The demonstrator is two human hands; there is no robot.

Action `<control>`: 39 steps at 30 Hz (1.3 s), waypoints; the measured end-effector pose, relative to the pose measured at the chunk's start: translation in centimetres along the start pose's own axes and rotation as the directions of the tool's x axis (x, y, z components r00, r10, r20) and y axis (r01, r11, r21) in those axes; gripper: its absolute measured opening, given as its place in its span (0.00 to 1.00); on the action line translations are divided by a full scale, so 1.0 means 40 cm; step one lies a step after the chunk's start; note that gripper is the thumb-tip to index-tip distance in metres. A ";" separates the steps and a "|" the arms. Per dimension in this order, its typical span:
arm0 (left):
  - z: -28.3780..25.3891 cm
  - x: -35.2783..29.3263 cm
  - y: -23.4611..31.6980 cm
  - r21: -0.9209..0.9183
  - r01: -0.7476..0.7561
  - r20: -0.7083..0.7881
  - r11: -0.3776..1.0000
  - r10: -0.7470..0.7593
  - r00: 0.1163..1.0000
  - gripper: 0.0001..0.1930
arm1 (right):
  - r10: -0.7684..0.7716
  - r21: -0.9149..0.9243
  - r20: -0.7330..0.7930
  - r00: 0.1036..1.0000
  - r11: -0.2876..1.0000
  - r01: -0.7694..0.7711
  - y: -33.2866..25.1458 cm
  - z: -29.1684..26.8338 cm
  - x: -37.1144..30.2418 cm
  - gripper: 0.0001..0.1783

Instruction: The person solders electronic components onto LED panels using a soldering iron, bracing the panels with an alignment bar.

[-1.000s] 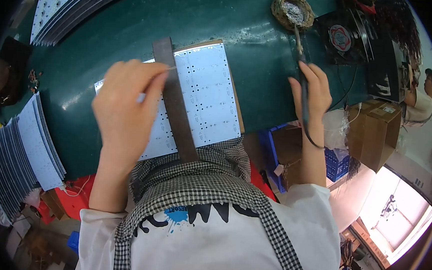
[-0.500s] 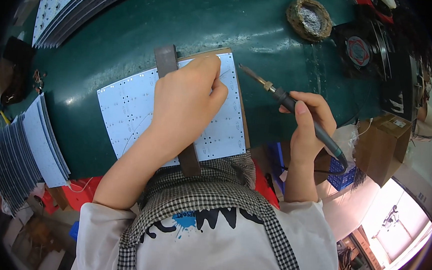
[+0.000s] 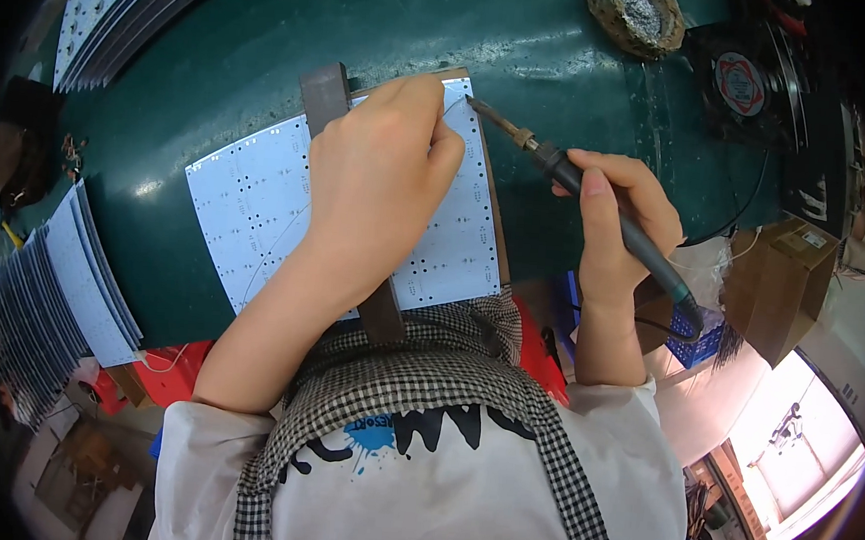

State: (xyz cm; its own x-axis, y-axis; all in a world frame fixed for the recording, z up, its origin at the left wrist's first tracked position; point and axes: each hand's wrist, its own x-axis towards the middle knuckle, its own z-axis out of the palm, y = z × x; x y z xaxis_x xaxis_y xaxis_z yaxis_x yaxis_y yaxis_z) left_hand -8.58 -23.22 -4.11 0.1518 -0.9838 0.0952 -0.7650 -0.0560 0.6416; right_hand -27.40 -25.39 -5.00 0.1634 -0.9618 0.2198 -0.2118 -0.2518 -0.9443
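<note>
Green and shiny, the desk has a white board with tiny dots lying at its front edge, close to the person's tummy. One dark bar lies across the board. The left hand is curled up over them, pinching a thin wire. The right hand grips a soldering iron like a fat pencil, its tip at the board's far right corner. More boards stand in a row on the left.

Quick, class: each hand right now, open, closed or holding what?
Left hand: closed, holding a thin grey wire.
Right hand: closed around a dark-grey, pen-shaped soldering iron.
</note>
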 end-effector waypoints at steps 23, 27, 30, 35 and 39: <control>-0.015 -0.003 0.012 0.045 0.039 0.037 0.998 -0.041 0.998 0.05 | -0.002 0.004 -0.014 1.000 1.000 0.002 -0.007 -0.011 -0.016 0.07; -0.010 -0.004 0.009 0.049 -0.030 -0.003 0.998 0.030 1.000 0.03 | 0.032 -0.003 0.022 0.999 0.999 -0.032 -0.010 -0.006 -0.015 0.07; -0.009 -0.005 0.005 0.046 -0.043 -0.003 0.998 0.043 0.999 0.03 | 0.033 -0.003 0.033 0.999 0.999 -0.033 -0.011 -0.005 -0.017 0.07; -0.009 -0.007 0.007 0.053 -0.066 -0.020 0.996 0.067 0.998 0.04 | 0.034 -0.019 0.051 0.998 0.999 -0.033 -0.017 -0.013 -0.027 0.07; -0.016 -0.048 0.021 0.017 -0.084 -0.002 0.996 0.084 0.996 0.02 | -0.015 -0.021 0.013 1.000 1.000 0.015 -0.008 -0.046 -0.046 0.07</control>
State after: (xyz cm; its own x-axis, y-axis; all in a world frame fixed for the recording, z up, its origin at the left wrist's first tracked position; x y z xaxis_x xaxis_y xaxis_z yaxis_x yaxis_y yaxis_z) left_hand -9.09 -21.27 -3.26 0.0883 -0.9847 0.1506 -0.7855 0.0242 0.6184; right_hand -29.39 -23.74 -4.66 0.1795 -0.9563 0.2309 -0.2291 -0.2689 -0.9355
